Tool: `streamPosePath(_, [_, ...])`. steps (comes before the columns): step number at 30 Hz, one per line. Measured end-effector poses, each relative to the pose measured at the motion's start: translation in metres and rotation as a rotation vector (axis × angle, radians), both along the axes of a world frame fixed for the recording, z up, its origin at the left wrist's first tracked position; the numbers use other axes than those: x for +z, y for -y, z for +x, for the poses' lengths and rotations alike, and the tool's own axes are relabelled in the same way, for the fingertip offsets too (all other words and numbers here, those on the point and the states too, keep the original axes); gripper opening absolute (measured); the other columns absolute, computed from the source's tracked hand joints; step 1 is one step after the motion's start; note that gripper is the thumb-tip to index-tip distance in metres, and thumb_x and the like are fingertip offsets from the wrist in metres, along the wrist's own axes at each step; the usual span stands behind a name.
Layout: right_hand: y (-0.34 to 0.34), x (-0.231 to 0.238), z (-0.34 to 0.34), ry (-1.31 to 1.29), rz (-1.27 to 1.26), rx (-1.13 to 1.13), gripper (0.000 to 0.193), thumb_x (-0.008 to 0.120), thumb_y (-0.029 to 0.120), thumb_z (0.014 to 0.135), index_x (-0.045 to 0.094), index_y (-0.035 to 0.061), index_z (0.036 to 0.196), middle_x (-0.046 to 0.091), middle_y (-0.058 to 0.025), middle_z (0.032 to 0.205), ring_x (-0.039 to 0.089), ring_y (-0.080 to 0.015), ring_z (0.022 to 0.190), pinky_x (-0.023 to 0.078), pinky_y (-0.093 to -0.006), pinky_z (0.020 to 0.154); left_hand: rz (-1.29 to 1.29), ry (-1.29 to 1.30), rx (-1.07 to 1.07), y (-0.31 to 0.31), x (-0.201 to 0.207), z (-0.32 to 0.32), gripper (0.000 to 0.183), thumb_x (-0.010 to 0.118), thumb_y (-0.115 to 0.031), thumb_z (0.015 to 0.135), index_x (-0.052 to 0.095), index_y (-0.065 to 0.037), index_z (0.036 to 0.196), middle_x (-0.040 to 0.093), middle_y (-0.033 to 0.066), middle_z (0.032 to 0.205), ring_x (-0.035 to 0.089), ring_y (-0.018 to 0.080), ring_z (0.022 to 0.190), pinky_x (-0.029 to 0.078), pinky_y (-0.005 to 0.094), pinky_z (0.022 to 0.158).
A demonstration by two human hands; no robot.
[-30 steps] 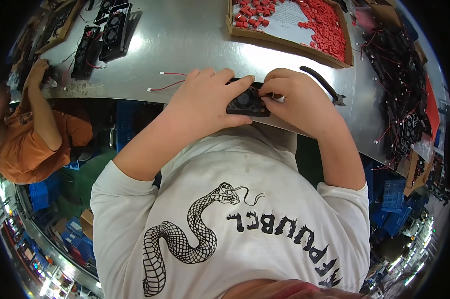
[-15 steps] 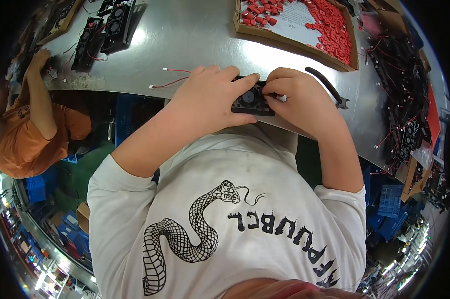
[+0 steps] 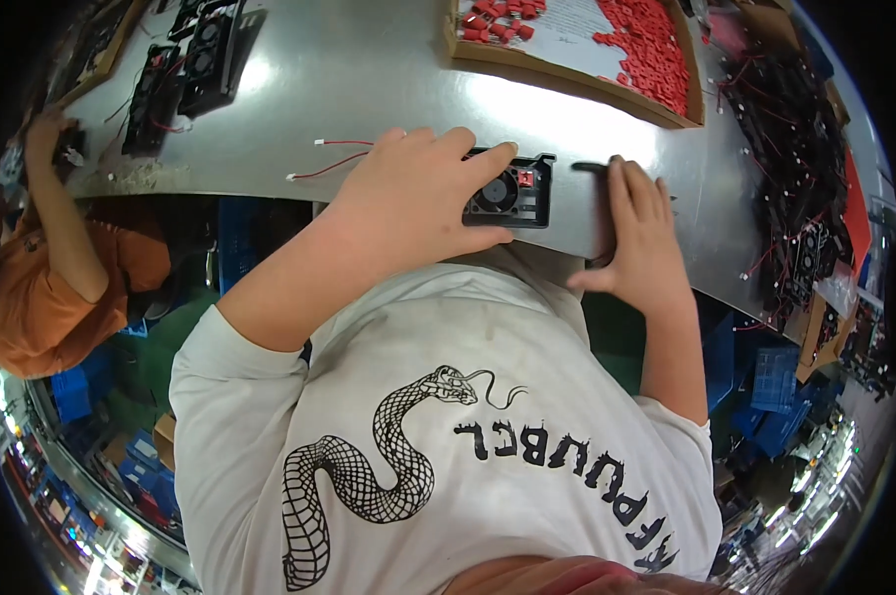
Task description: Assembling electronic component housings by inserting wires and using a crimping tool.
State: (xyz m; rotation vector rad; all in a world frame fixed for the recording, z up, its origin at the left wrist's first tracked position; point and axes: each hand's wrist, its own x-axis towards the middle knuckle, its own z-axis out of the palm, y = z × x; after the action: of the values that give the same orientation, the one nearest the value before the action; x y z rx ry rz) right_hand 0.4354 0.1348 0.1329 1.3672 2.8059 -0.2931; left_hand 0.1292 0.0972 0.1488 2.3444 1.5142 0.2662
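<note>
Near the table's front edge, my left hand grips a black plastic housing from its left side. A small round cooling fan sits inside it, and a small red part shows by the housing's upper right. Red and white wires with white plugs trail out to the left from beneath that hand. My right hand is spread, fingers apart, over the pair of cutters. Most of the tool is hidden; a black cutter handle pokes out to the left of the fingertips.
A cardboard tray of red parts lies at the back. Piled wired black fan housings cover the table's right side. More fan units stand at the far left, near a co-worker's arm in an orange sleeve.
My right hand has let go at the housing and moved right, opening over the cutters. The red part in the housing is now exposed. My left hand keeps its grip.
</note>
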Motion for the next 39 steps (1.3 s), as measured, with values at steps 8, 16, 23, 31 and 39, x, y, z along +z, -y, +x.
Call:
streamPosePath(8, [0.008, -0.018, 0.019, -0.763, 0.108, 0.378, 0.089, 0.077, 0.078, 0.064, 0.064, 0.0023, 0.109, 0.061, -0.0140, 0.095, 0.059, -0.0297, 0.085, 0.049, -0.0428, 0.078, 0.105, 0.048, -0.024, 0.000, -0.008, 0.007, 0.068, 0.078, -0.051, 0.081, 0.059, -0.015, 0.136, 0.066, 0.0077, 0.106, 0.065, 0.0292, 0.096, 0.048, 0.0432, 0.087])
streamPosePath(16, [-0.063, 0.032, -0.072, -1.493, -1.015, 0.305, 0.121, 0.034, 0.108, 0.064, 0.060, -0.0062, 0.097, 0.061, -0.0143, 0.084, 0.057, -0.0234, 0.074, 0.045, -0.0342, 0.067, 0.081, 0.033, -0.031, -0.001, -0.004, 0.011, 0.068, 0.079, -0.049, 0.081, 0.059, -0.016, 0.136, 0.066, 0.0067, 0.106, 0.065, 0.0296, 0.097, 0.048, 0.0435, 0.088])
streamPosePath(23, [-0.052, 0.028, -0.080, -1.394, -1.076, 0.257, 0.102, 0.055, 0.088, 0.078, 0.062, -0.0094, 0.108, 0.062, -0.0127, 0.087, 0.054, -0.0201, 0.072, 0.043, -0.0336, 0.065, 0.074, 0.076, -0.029, -0.002, -0.005, 0.008, 0.066, 0.082, -0.046, 0.078, 0.062, -0.016, 0.133, 0.066, 0.0066, 0.103, 0.066, 0.0304, 0.093, 0.049, 0.0444, 0.087])
streamPosePath(31, [-0.053, 0.019, -0.085, -1.527, -1.174, 0.403, 0.074, 0.059, 0.065, 0.088, 0.063, -0.0045, 0.113, 0.066, -0.0179, 0.099, 0.055, -0.0229, 0.082, 0.045, -0.0341, 0.076, 0.057, 0.059, -0.037, -0.001, -0.004, 0.007, 0.065, 0.083, -0.044, 0.077, 0.062, -0.015, 0.132, 0.066, 0.0062, 0.101, 0.067, 0.0305, 0.092, 0.050, 0.0454, 0.084])
streamPosePath(39, [-0.054, 0.054, -0.089, -1.601, -0.964, 0.549, 0.091, 0.048, 0.087, 0.079, 0.058, -0.0016, 0.096, 0.057, -0.0079, 0.080, 0.048, -0.0194, 0.065, 0.036, -0.0333, 0.059, 0.040, 0.042, -0.018, -0.002, -0.003, 0.005, 0.066, 0.081, -0.047, 0.078, 0.062, -0.015, 0.133, 0.066, 0.0067, 0.103, 0.066, 0.0291, 0.094, 0.049, 0.0443, 0.084])
